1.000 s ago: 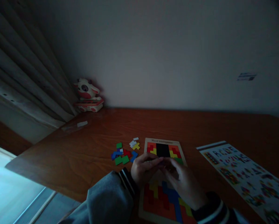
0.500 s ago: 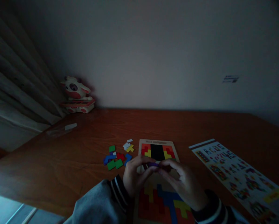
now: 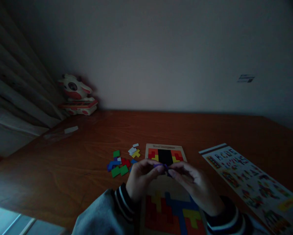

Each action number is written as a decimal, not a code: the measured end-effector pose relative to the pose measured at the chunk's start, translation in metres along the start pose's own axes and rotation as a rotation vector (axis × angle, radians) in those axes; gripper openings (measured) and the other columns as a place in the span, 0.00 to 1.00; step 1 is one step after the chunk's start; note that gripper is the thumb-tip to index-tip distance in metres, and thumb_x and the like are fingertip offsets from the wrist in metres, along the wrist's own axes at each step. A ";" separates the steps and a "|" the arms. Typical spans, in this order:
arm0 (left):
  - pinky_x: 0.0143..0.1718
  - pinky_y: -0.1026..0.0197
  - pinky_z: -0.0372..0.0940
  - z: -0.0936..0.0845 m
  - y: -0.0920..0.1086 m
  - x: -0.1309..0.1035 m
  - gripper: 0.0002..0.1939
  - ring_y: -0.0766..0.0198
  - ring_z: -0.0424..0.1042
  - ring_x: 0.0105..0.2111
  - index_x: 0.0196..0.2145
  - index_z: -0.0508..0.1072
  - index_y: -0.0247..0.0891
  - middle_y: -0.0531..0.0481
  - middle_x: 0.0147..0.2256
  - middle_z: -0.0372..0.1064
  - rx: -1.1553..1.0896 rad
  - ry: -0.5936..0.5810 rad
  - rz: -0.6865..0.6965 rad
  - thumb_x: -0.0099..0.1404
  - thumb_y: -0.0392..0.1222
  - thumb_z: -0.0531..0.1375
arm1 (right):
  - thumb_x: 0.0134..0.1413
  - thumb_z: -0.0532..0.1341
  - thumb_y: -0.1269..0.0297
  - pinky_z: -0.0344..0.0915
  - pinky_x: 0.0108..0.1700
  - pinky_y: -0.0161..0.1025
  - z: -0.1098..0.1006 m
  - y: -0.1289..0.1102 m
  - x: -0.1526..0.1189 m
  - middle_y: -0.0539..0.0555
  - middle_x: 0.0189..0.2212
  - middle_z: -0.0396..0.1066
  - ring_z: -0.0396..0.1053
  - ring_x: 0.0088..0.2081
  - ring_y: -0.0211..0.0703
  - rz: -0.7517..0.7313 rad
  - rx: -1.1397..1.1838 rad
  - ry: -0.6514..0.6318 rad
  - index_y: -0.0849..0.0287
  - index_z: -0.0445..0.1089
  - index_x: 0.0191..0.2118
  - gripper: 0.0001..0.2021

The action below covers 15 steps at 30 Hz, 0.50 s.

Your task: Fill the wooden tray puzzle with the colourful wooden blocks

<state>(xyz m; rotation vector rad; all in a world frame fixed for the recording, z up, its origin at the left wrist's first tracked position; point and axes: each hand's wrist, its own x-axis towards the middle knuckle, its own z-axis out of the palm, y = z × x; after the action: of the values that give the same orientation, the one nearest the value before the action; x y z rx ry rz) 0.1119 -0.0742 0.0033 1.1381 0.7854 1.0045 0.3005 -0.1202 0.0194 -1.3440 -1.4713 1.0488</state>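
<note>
Now the left hand (image 3: 140,179) and right hand (image 3: 197,186), pinched nearly closed, both grip a purple piece (image 3: 166,167) above the puzzle board (image 3: 166,187); a slackening pinch could send it tumbling down.

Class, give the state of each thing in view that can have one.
Left hand: pinching the purple piece
Right hand: pinching it too
Purple piece: held between both hands
Puzzle board: partly filled
Loose pieces: scattered, some overlapping
Printed sheet: flat, print up
Cow toy: upright
Curtain: hanging
</note>
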 end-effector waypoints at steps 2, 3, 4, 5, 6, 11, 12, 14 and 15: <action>0.29 0.68 0.65 -0.002 -0.001 0.001 0.17 0.68 0.71 0.27 0.33 0.78 0.34 0.49 0.30 0.76 -0.112 0.066 -0.062 0.54 0.51 0.72 | 0.57 0.62 0.49 0.73 0.43 0.39 -0.001 0.002 0.001 0.54 0.36 0.78 0.77 0.39 0.45 0.019 0.006 0.021 0.56 0.75 0.40 0.16; 0.28 0.69 0.64 -0.002 -0.002 0.001 0.18 0.70 0.70 0.27 0.33 0.78 0.34 0.49 0.29 0.76 -0.156 0.096 -0.090 0.54 0.52 0.72 | 0.57 0.61 0.48 0.73 0.43 0.39 -0.002 0.003 0.002 0.54 0.36 0.78 0.76 0.39 0.45 0.030 0.008 0.027 0.56 0.75 0.40 0.16; 0.28 0.69 0.63 -0.003 -0.003 0.001 0.18 0.70 0.70 0.27 0.34 0.78 0.34 0.50 0.29 0.75 -0.191 0.119 -0.114 0.53 0.52 0.72 | 0.57 0.61 0.48 0.73 0.43 0.39 -0.003 0.003 0.003 0.54 0.36 0.78 0.76 0.39 0.44 0.042 0.011 0.030 0.55 0.74 0.40 0.16; 0.29 0.70 0.64 -0.003 -0.004 0.002 0.18 0.71 0.71 0.27 0.34 0.78 0.34 0.50 0.29 0.75 -0.214 0.131 -0.134 0.53 0.52 0.72 | 0.57 0.61 0.48 0.73 0.43 0.39 -0.003 0.003 0.004 0.54 0.35 0.78 0.76 0.39 0.44 0.052 0.017 0.033 0.55 0.74 0.41 0.16; 0.30 0.70 0.64 -0.003 -0.005 0.002 0.18 0.70 0.71 0.28 0.34 0.78 0.34 0.50 0.29 0.75 -0.226 0.135 -0.149 0.53 0.51 0.72 | 0.57 0.61 0.48 0.73 0.43 0.38 -0.004 0.002 0.004 0.54 0.35 0.77 0.76 0.38 0.44 0.061 0.027 0.032 0.55 0.74 0.41 0.17; 0.32 0.68 0.66 0.001 -0.006 0.003 0.19 0.69 0.73 0.30 0.36 0.79 0.35 0.49 0.31 0.76 -0.246 0.119 -0.174 0.53 0.51 0.73 | 0.58 0.61 0.48 0.74 0.42 0.39 -0.003 -0.002 0.008 0.54 0.36 0.78 0.77 0.37 0.43 0.061 0.100 0.012 0.56 0.75 0.45 0.18; 0.33 0.67 0.67 0.001 -0.006 0.003 0.18 0.69 0.73 0.30 0.36 0.79 0.35 0.49 0.32 0.76 -0.243 0.109 -0.162 0.53 0.50 0.73 | 0.58 0.61 0.49 0.74 0.43 0.39 -0.002 -0.003 0.008 0.55 0.37 0.78 0.77 0.38 0.43 0.063 0.112 0.002 0.56 0.75 0.46 0.18; 0.34 0.66 0.67 0.003 -0.007 0.005 0.18 0.70 0.72 0.28 0.37 0.79 0.35 0.49 0.31 0.76 -0.222 0.085 -0.131 0.54 0.50 0.72 | 0.58 0.62 0.49 0.74 0.45 0.41 -0.001 -0.003 0.010 0.55 0.41 0.78 0.77 0.41 0.45 0.073 0.129 -0.009 0.55 0.74 0.48 0.19; 0.34 0.66 0.68 0.003 -0.006 0.005 0.18 0.70 0.72 0.28 0.38 0.79 0.35 0.49 0.31 0.76 -0.207 0.073 -0.119 0.54 0.50 0.72 | 0.57 0.62 0.50 0.73 0.47 0.41 -0.001 -0.003 0.010 0.56 0.42 0.78 0.76 0.43 0.45 0.079 0.133 -0.014 0.55 0.74 0.49 0.19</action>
<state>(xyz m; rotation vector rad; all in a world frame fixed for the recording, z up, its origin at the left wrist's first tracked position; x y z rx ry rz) 0.1178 -0.0713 -0.0022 0.8724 0.7785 1.0069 0.3001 -0.1099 0.0227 -1.3110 -1.3436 1.1875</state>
